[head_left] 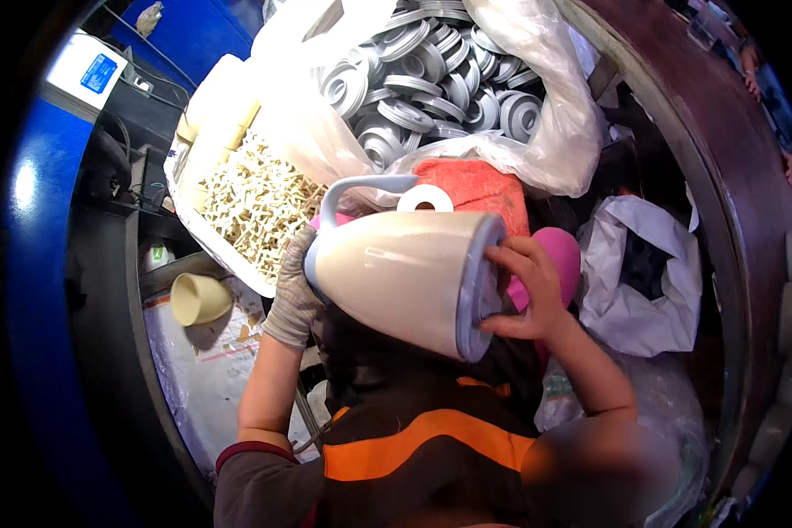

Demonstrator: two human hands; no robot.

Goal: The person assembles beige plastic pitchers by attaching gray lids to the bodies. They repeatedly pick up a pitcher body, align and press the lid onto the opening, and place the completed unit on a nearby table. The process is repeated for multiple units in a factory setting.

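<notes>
1. We see a cream jug [383, 286] lying sideways mid-frame, its grey handle [370, 182] arching above and its broad grey base [473, 304] facing right
2. The gloved left hand [295, 295] cups the jug's narrower left end, fingers curled around it, tips hidden; glove fabric could slide on smooth plastic, and we judge the jug might twist or drop
3. The bare right hand [532, 290] sets spread, bent fingertips on the base; we cannot tell whether they grip or merely rest, and uneven pressure could tip the jug
4. Just above it, a white roll [409, 201] could be knocked if the handle swings
5. Left of centre, small cream pieces [260, 202] heap near the glove; a bump there could scatter them
</notes>
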